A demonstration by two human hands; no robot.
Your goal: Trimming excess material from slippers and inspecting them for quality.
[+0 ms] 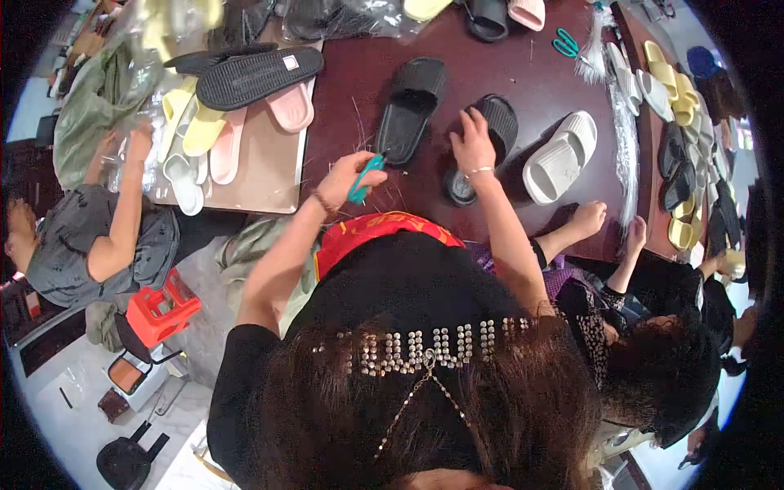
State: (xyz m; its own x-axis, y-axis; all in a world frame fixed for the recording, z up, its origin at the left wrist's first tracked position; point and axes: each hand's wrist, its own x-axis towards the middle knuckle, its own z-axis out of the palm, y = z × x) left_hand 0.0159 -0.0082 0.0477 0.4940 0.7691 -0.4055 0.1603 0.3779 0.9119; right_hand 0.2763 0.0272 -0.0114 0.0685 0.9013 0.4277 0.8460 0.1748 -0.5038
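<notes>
My left hand [351,177] is closed around teal-handled snips [367,179]. Their tip points at the sole end of a black slide slipper [409,108], which lies strap up on the dark red table. Over a second black slide [501,122] is my right hand [474,145], its fingers apart near the strap and covering part of the sole. Whether those fingers press on the slide is hard to tell. To the right of it, a white slide [560,158] lies at a slant.
Black, pink, yellow and white slippers [260,77] are heaped on a brown board [279,181] at left. Other green scissors [565,43] lie far right, near clear plastic wrap [625,155]. Co-workers sit on both sides; a red stool [163,306] stands at lower left.
</notes>
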